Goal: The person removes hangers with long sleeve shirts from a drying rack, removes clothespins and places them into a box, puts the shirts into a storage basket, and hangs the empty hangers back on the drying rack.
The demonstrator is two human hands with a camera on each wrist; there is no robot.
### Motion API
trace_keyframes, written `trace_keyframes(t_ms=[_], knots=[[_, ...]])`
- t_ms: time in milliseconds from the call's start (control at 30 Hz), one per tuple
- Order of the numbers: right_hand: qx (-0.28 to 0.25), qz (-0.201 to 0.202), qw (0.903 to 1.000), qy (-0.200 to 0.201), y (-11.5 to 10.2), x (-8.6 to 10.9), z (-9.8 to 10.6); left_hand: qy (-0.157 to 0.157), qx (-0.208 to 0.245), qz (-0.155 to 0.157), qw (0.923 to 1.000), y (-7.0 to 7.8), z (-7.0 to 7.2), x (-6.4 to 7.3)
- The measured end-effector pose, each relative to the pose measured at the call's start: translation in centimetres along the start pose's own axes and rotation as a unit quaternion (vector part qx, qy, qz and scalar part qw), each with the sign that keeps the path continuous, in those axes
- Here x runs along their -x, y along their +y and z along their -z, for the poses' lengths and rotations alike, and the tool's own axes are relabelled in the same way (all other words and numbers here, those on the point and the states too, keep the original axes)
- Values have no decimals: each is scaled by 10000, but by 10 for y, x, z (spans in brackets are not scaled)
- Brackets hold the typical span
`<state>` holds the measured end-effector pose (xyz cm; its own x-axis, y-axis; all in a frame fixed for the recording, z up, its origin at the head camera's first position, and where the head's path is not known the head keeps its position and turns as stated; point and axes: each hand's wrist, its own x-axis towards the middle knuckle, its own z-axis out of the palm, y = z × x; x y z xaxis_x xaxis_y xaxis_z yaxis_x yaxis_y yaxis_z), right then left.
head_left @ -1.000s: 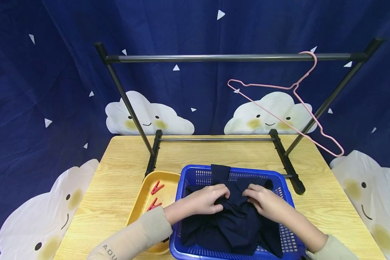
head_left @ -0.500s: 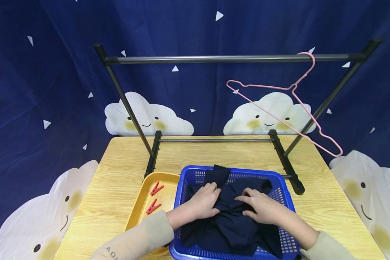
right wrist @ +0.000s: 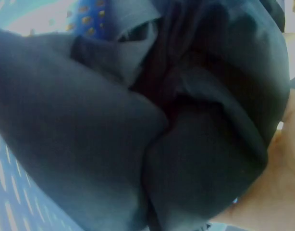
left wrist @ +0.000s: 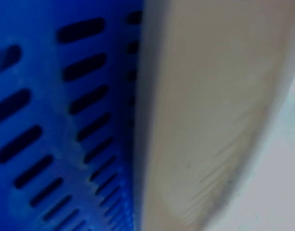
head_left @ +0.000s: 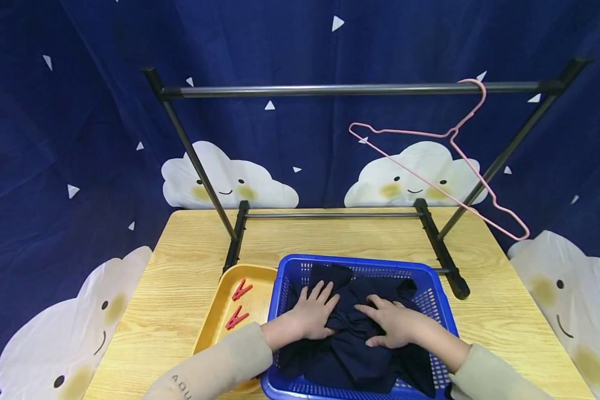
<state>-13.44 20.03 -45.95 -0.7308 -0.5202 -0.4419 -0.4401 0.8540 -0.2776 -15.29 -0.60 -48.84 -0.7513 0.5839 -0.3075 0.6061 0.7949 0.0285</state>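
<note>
A crumpled dark navy garment [head_left: 357, 361] lies in the blue plastic basket [head_left: 380, 263]. My left hand [head_left: 311, 314] rests on the left part of the cloth, fingers spread and pointing away. On the right, my right hand [head_left: 394, 323] lies over the cloth, index finger extended and thumb apart. The right wrist view is filled by folds of the garment [right wrist: 99, 139], with part of my right hand [right wrist: 272, 187] at its right edge. In the left wrist view the slotted basket wall [left wrist: 51, 110] stands beside a pale, blurred surface.
Left of the basket is a yellow tray [head_left: 252, 269] with red clothespins [head_left: 236, 318]. Behind stands a black rack [head_left: 300, 90], a pink hanger [head_left: 415, 133] hooked on its rail. All stand on a wooden table [head_left: 180, 261] before a blue curtain.
Both hands have come slightly nearer, and their fingers have straightened and spread over the cloth. The flap of cloth at the basket's far rim has slid down inside.
</note>
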Motion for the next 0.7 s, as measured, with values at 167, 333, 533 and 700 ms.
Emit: trace_keyframes(t_ms=[167,333,533,700], knots=[[125,-204,9992,-319,0,-7,-5,-377,61,-9,9993,-4,-5,-4],[131,-258,9989,-381,1,-11,-8,-511,211,-32,9985,-8,-9,-7],[107,-256,9990,-360,2,-12,-9,-510,327,-68,9981,-11,-11,-8],[40,-295,9990,-347,2,-11,-9,-477,387,-82,9981,-11,-10,-8]])
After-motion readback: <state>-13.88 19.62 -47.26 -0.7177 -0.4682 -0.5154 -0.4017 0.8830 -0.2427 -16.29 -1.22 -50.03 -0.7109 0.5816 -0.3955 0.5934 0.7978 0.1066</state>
